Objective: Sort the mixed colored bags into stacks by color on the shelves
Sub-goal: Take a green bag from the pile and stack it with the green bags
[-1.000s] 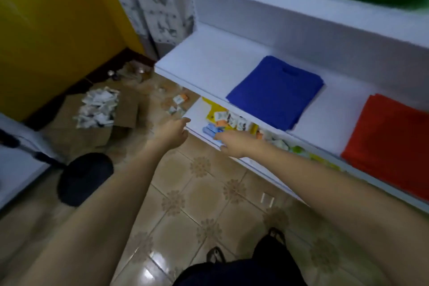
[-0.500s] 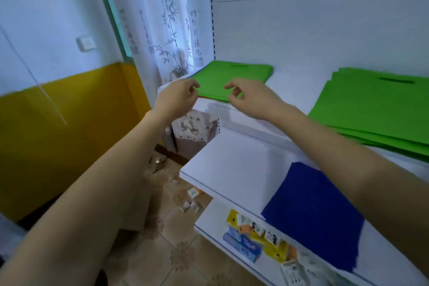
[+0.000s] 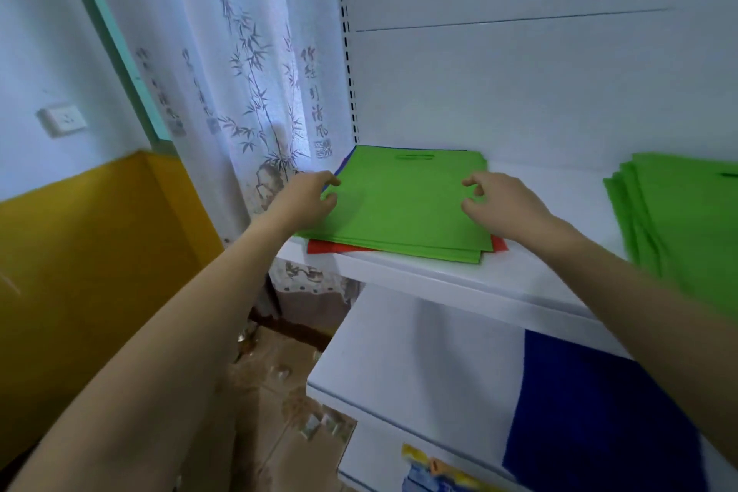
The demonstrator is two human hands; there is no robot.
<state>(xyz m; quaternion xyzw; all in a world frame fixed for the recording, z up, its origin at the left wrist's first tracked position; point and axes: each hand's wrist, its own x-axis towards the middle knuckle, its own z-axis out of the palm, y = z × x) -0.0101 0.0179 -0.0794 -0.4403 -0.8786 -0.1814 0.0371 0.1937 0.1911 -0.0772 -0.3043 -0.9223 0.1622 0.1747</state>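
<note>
The mixed pile of bags sits at the left end of the upper shelf (image 3: 439, 276), against its back left corner. On top is a green bag (image 3: 399, 208) with its handle slot toward the rear. A red bag (image 3: 339, 247) peeks out beneath it along the shelf's front edge, and a blue edge (image 3: 344, 167) shows at the pile's back left.

From my remote seat, I see the left hand (image 3: 307, 200) at the pile's left edge. Its fingers are bent onto the green bag, but I cannot tell whether they grip it. The right hand (image 3: 501, 200) is over the green bag's right side, fingers half curled, holding nothing.

A sorted green stack (image 3: 671, 212) lies at the right end of the same shelf, well apart from the pile. A blue bag (image 3: 599, 411) lies on the lower shelf (image 3: 419, 351). A bamboo-print curtain (image 3: 239, 92) hangs just left of the shelving, and a wall socket (image 3: 64, 120) sits further left.
</note>
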